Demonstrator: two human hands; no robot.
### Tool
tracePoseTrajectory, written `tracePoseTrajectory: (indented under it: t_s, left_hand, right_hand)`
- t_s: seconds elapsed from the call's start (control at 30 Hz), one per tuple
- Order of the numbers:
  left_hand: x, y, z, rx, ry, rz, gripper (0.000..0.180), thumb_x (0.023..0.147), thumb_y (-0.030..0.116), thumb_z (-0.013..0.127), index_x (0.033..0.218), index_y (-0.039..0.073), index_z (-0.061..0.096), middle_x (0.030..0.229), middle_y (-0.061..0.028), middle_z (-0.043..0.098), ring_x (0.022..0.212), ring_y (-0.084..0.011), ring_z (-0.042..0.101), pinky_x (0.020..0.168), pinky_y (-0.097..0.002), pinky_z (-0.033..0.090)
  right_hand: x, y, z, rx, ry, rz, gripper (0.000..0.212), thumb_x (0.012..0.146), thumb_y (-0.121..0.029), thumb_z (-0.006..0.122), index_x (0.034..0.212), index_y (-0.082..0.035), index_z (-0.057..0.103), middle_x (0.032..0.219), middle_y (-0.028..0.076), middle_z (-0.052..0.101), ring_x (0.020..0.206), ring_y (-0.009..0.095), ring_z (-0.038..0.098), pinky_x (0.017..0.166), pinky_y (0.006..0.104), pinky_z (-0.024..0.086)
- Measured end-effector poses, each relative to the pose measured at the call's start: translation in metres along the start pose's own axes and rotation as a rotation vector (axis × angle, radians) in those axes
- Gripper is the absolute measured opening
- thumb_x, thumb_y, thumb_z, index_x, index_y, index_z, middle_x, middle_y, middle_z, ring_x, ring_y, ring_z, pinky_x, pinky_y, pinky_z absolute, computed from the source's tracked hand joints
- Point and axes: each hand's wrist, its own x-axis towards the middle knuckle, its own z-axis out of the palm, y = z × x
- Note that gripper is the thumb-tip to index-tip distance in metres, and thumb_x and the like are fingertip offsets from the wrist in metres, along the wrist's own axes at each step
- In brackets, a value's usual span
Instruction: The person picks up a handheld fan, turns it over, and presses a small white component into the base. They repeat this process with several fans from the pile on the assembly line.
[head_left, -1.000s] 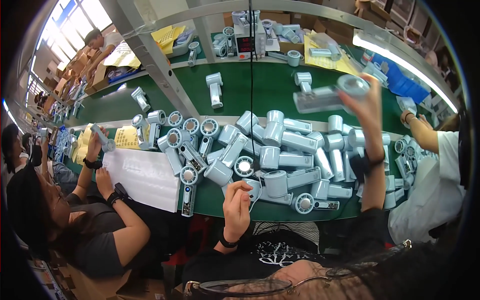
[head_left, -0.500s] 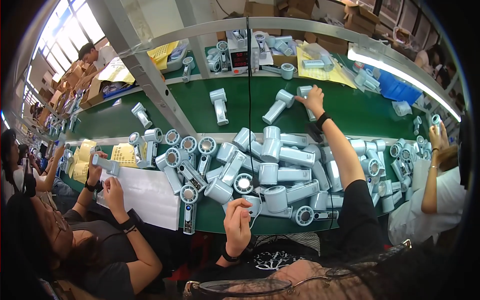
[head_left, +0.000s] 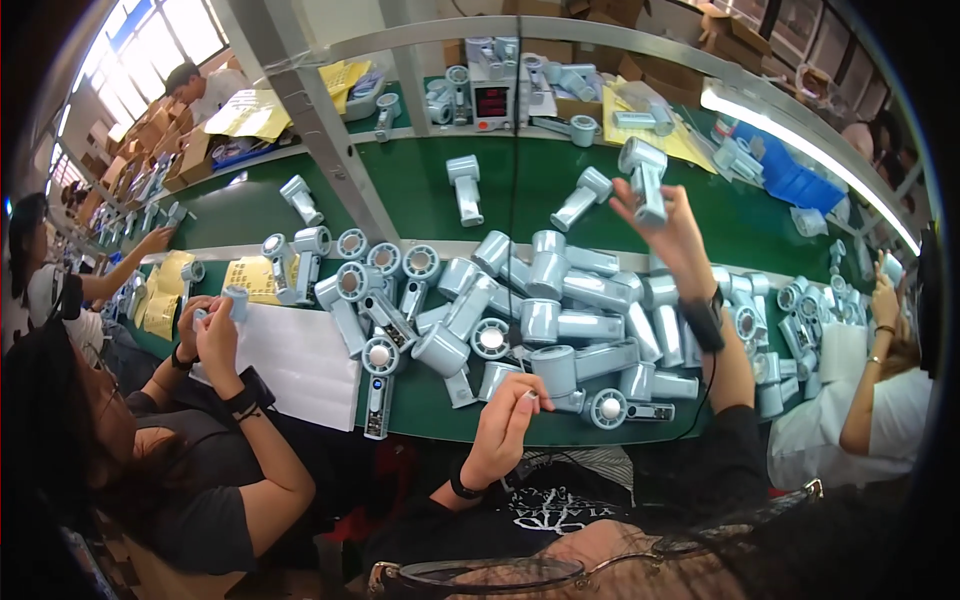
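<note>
One light-blue handheld fan (head_left: 647, 182) now sits in the right hand (head_left: 662, 222), its handle between the thumb on the left and the fingers on the right. Half a second ago that hand was reaching down over it on the green belt (head_left: 535, 165); now the handle shows in front of the palm. The grip is loose: thumb and fingers stand apart on either side of the handle, with the round head pointing beyond the fingertips.

To the left of this grip, a second fan (head_left: 582, 198) lies slanted on the belt, as it did half a second ago; farther left is a third fan (head_left: 465, 190). On the near side of the grip, a heap of fans (head_left: 558, 325) spreads over the worktop.

The left hand (head_left: 505, 428) has tipped over to the right since the earlier frame. Its fingers are curled and their tips drawn together, just beside a white cable (head_left: 521, 356) that hangs in front of the heap. I cannot tell whether the fingertips pinch the cable.
</note>
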Motion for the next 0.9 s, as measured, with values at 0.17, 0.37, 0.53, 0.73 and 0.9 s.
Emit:
tracePoseTrajectory:
  t_s: [0.17, 0.37, 0.53, 0.73, 0.9]
  left_hand:
    - [0.017, 0.007, 0.030, -0.286, -0.183, -0.175, 0.022, 0.100, 0.011, 0.036, 0.090, -0.003, 0.049, 0.090, -0.0101, 0.055, 0.079, -0.0140, 0.053, 0.076, -0.0251, 0.043]
    - [0.009, 0.005, 0.057, -0.214, -0.113, -0.132, 0.019, 0.099, 0.009, 0.042, 0.092, -0.005, 0.052, 0.081, -0.0073, 0.057, 0.077, -0.0131, 0.054, 0.075, -0.0249, 0.044]
    - [0.004, 0.006, 0.059, -0.194, -0.041, -0.149, 0.019, 0.098, 0.008, 0.045, 0.091, -0.007, 0.055, 0.080, -0.0076, 0.058, 0.075, -0.0128, 0.055, 0.073, -0.0247, 0.044]
    - [0.006, 0.003, 0.058, -0.312, -0.052, -0.238, 0.021, 0.097, 0.008, 0.047, 0.087, -0.007, 0.056, 0.078, -0.0072, 0.058, 0.072, -0.0123, 0.054, 0.069, -0.0241, 0.044]
    - [0.005, 0.001, 0.056, -0.396, -0.046, -0.294, 0.022, 0.096, 0.009, 0.047, 0.084, -0.007, 0.057, 0.078, -0.0067, 0.057, 0.070, -0.0118, 0.053, 0.066, -0.0236, 0.042]
  right_hand:
    - [-0.116, 0.062, 0.049, 0.041, 0.050, 0.092, 0.045, 0.092, -0.027, 0.038, 0.122, 0.007, 0.040, 0.109, 0.015, 0.052, 0.084, 0.020, 0.055, 0.078, 0.0347, 0.049]
    - [-0.146, 0.103, 0.053, 0.485, 0.000, 0.073, 0.027, 0.092, -0.021, 0.049, 0.108, 0.001, 0.045, 0.086, 0.005, 0.043, 0.064, 0.010, 0.043, 0.057, 0.0244, 0.043]
    - [-0.149, 0.111, 0.053, 0.525, 0.052, 0.026, 0.021, 0.090, -0.009, 0.052, 0.108, 0.000, 0.045, 0.085, 0.004, 0.042, 0.058, 0.007, 0.040, 0.051, 0.0191, 0.039]
    - [-0.147, 0.115, 0.048, 0.306, 0.008, -0.098, 0.024, 0.089, -0.012, 0.054, 0.110, -0.006, 0.044, 0.085, 0.004, 0.042, 0.058, 0.006, 0.040, 0.050, 0.0193, 0.039]
    - [-0.146, 0.116, 0.040, 0.137, -0.101, -0.204, 0.034, 0.085, -0.016, 0.059, 0.112, -0.012, 0.038, 0.086, 0.005, 0.044, 0.058, 0.007, 0.045, 0.051, 0.0206, 0.041]
